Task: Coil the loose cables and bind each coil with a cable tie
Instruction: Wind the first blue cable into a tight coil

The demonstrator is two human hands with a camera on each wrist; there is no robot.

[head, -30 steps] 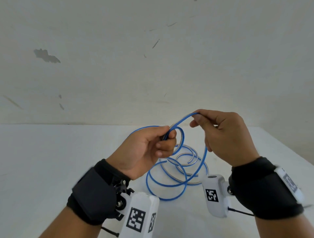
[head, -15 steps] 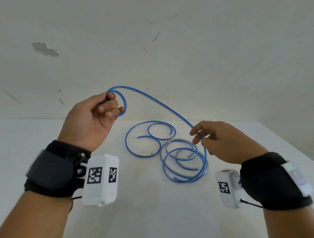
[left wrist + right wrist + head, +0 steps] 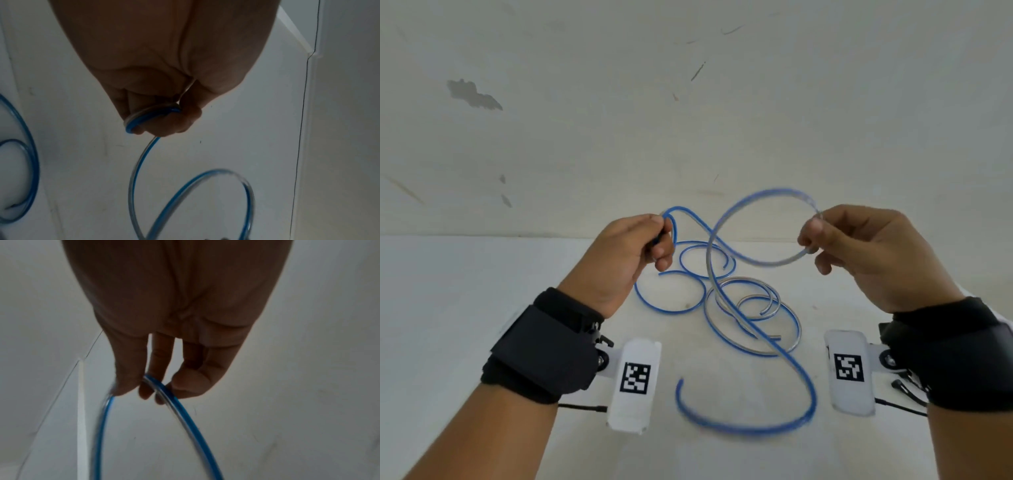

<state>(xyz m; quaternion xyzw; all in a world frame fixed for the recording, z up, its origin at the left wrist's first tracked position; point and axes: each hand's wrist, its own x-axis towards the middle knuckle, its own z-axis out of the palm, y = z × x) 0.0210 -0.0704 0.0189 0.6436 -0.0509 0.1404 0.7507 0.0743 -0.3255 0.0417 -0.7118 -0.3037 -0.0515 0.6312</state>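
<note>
A thin blue cable [image 3: 753,332] with a clear jacket lies in loose curls on the white table [image 3: 465,291], and part of it is lifted into the air. My left hand [image 3: 659,236] grips one end of the cable in a small loop [image 3: 152,115] at centre left. My right hand [image 3: 811,236] pinches a raised arc of the same cable [image 3: 164,392] between thumb and fingers at centre right. Between the two hands the cable forms a large blurred loop [image 3: 763,202]. A free stretch of it swings low near me [image 3: 743,425].
A second curl of blue cable [image 3: 671,291] lies on the table just below my left hand. A marked off-white wall [image 3: 688,102] rises behind the table. The table's right edge [image 3: 989,315] runs close past my right wrist.
My left hand came down and inward from the upper left with its cable end. My right hand rose and lifted an arc of cable, so a loop now hangs between them.
</note>
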